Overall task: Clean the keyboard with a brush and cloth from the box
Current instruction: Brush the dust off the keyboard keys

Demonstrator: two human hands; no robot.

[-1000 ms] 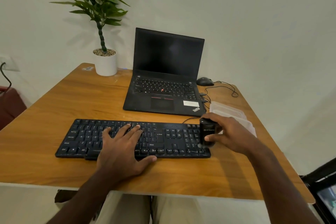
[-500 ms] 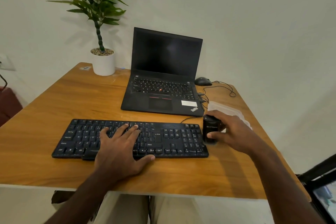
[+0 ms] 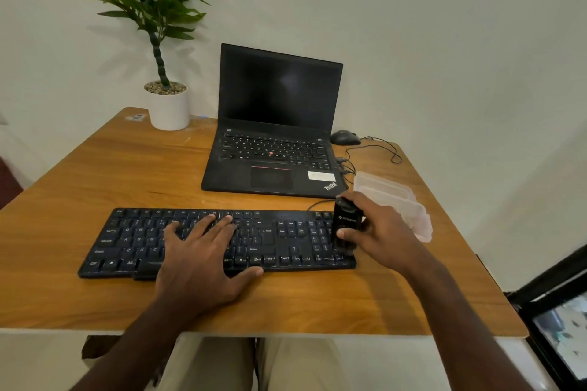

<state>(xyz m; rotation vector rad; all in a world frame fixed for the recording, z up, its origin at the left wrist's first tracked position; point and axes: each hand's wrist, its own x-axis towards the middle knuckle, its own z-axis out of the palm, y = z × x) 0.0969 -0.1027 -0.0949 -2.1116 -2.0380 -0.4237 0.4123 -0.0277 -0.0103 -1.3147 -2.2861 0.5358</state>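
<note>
Black laptop [image 3: 273, 136] behind keyboard [image 3: 270, 241] | clear box [image 3: 394, 200] right

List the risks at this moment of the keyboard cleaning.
1. The right hand grips the black handheld brush at the right edge of the black full-size keyboard; a wide stroke might knock the clear plastic box close behind it.
2. The left hand lies flat on the keys, so that patch may go unbrushed.
</note>
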